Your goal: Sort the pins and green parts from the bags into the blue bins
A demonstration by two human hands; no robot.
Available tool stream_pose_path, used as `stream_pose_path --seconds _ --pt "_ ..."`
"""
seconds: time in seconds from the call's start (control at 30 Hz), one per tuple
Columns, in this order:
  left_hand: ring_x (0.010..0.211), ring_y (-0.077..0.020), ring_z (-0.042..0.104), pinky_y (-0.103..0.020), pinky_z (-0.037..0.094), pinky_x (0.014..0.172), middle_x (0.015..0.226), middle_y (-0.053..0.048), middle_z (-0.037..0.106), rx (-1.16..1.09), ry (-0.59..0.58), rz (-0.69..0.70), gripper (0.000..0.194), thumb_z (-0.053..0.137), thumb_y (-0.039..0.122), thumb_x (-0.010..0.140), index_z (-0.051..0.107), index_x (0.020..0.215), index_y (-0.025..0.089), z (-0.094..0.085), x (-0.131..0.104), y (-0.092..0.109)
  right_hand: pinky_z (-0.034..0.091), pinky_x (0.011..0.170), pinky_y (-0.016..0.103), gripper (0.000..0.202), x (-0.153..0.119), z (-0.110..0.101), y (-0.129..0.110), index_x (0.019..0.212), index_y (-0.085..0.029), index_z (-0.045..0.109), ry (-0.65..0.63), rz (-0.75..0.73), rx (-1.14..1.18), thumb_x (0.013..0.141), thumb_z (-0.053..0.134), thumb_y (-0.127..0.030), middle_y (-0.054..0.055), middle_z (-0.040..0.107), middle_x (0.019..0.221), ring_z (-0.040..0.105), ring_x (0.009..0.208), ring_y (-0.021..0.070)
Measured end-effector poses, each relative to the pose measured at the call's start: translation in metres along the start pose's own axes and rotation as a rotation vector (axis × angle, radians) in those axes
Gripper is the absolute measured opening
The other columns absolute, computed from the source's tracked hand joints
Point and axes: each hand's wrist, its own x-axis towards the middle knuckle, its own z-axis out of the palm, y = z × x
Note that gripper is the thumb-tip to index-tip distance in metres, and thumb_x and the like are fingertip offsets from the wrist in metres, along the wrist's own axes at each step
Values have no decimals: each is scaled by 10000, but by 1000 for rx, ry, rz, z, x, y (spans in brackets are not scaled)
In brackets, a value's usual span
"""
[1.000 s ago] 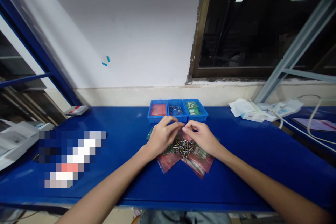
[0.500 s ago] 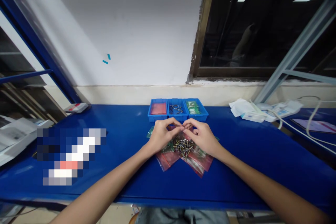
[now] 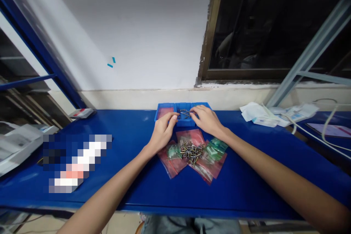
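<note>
Mid-frame, our hands [image 3: 162, 130] [image 3: 207, 120] sit apart, grip unclear; the middle bin [image 3: 185, 122] holds few metal parts [image 3: 184, 112], a pile [image 3: 192, 153] remains.

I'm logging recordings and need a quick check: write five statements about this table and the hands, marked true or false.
1. Three blue bins stand side by side at the back of the table. True.
2. Both hands wear gloves. False: the left hand and right hand are bare.
3. A pile of metal pieces lies in front of the bins. True.
4. That pile sits in a cup. False: it lies among plastic bags.
5. In view, the right hand hides part of the bins. True.
</note>
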Motion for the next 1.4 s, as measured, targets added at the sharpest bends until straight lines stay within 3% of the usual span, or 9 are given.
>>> stream_pose_path --seconds 0.07,0.17,0.37,0.5,0.67,1.0,1.4 --pt "883 -182 643 -324 511 807 977 -64 698 100 -22 70 279 439 319 1016 652 1115 169 -2 0 -4 461 894 378 222 5 0 2 1075 -148 652 14 -16 -48 966 473 -221 114 691 1036 597 1017 253" --pt "874 -181 630 -339 513 804 975 -71 677 213 -117 181 250 441 267 1014 642 1125 168 -3 -1 -8 456 908 376 227 -9 -6 -3 1081 -165 645 17 -38 -22 978 456 -235 100 684 1047 584 1041 246" --pt "930 -195 616 -341 523 809 1007 -73 652 421 -331 278 273 419 257 1027 636 1178 187 -2 -5 -12 467 822 349 170 -52 -19 -7 977 -200 662 -223 -23 66 966 497 -242 57 692 954 623 950 221" --pt "910 -207 610 -331 518 766 977 -83 651 547 -441 365 270 432 253 1020 660 1124 153 -2 -7 -9 462 829 357 181 -57 -19 -4 1023 -206 669 -325 -73 69 965 509 -267 75 678 1020 608 998 235" --pt "818 -192 600 -312 495 700 902 -67 653 591 -520 455 267 426 251 1011 669 1033 145 -1 -9 -1 454 827 340 172 -55 -21 -10 991 -197 671 -345 -111 88 955 503 -206 73 668 980 592 960 219" --pt "866 -197 609 -313 504 756 960 -72 644 529 -552 426 220 480 262 962 647 1056 155 -2 -12 2 441 770 310 175 -59 -14 -17 942 -195 671 -306 -89 62 967 498 -211 63 661 953 577 928 206" --pt "848 -212 617 -320 507 728 964 -71 621 482 -611 325 122 549 256 903 603 970 170 0 -12 1 466 758 343 222 -64 -12 -35 904 -183 645 -260 -184 -130 992 446 -228 92 648 938 559 930 238"
